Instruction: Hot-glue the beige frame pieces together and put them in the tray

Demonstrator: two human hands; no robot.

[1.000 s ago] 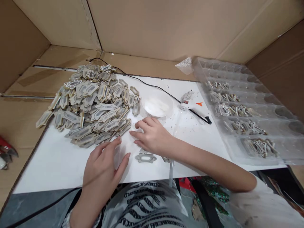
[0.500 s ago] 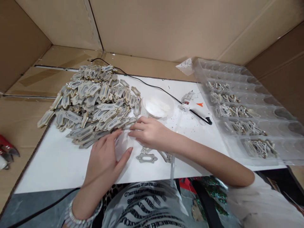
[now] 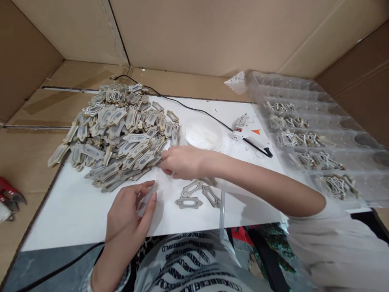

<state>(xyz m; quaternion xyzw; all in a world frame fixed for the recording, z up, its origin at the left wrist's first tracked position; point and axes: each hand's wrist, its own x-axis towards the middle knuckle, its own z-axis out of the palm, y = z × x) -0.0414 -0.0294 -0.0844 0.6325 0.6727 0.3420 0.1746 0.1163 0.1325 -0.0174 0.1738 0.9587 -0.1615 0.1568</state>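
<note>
A heap of grey frame-shaped pieces (image 3: 130, 146) with long central openings lies on the left of the white board. My right hand (image 3: 184, 162) is at the heap's near right edge, its fingers curled and pressed together. Whatever they pinch is hidden under the hand. Nearer to me, my left hand (image 3: 130, 207) hovers over the board with thumb and index finger apart; its other fingers are partly hidden. Several loose grey pieces (image 3: 189, 202) lie on the board in front of my body, just below my right wrist.
Behind my right forearm are a round white dish (image 3: 202, 134) and a glue gun (image 3: 241, 123) with a black cord. A clear compartment tray (image 3: 343, 134) with pieces in several rows stands on the right. Cardboard walls (image 3: 212, 36) surround the board.
My left hand has drawn back toward me, away from the clear film that was under my fingers. My right hand has shifted slightly left and curled, uncovering more of the loose pieces.
</note>
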